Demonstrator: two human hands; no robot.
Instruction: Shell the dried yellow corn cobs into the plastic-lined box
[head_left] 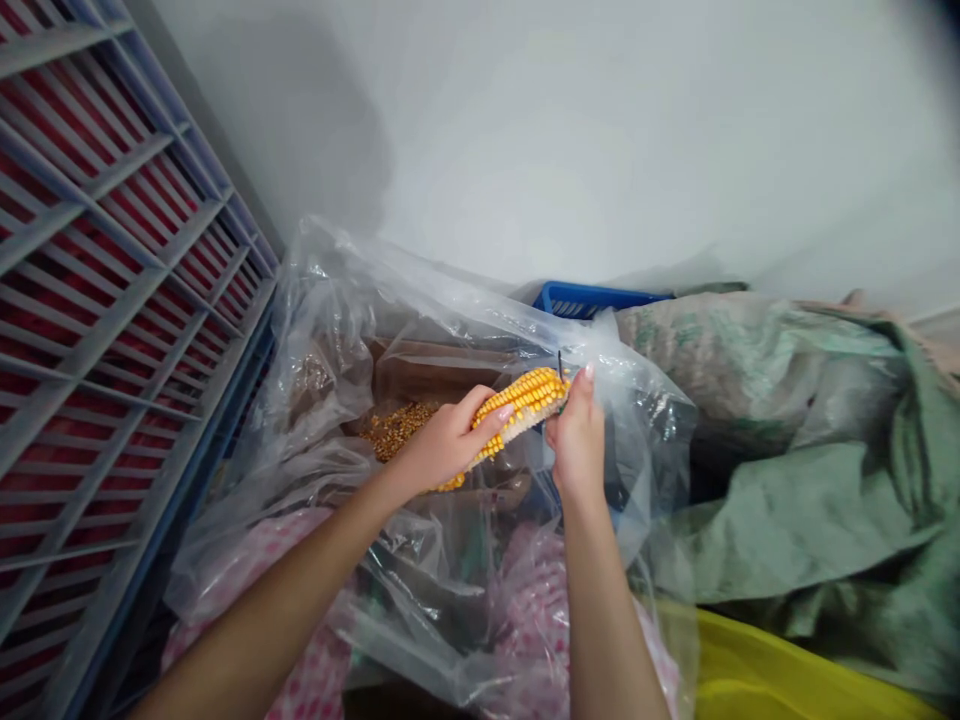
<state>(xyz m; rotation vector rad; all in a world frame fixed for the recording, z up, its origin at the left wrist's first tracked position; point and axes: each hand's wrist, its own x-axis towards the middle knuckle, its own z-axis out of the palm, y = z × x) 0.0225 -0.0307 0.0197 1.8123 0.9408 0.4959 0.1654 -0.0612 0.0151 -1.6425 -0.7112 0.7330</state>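
Corn cob (536, 388) is sitting in mid-air over your clear plastic sheet (322, 465), slanting up toward the right. Your left hand (450, 430) is clearly doing the holding: grip closed around the ear, thumb lying along the near side, fingers going over the far side. Your right hand (581, 440) is sitting right at the upper tip, fingers curling in and thumb poking up, next to a thin dark sliver (559, 364). I can't tell if that grip is closing on the sliver, the cob or neither, because the hand itself is blocking the view. Loose kernels (396, 428) are lying down in the plastic, just past your left wrist.

Handling-wise, I'm guessing you're dealing with something light and stiff, not squishy. The kernels are looking smooth, so they're probably being a bit slippery, and any beside the bare pale strip (521, 428) are likely sitting looser than the packed rows. I'd be taking hold around the thick middle, pressing on full rows or the bare core, which is probably being the toughest part.
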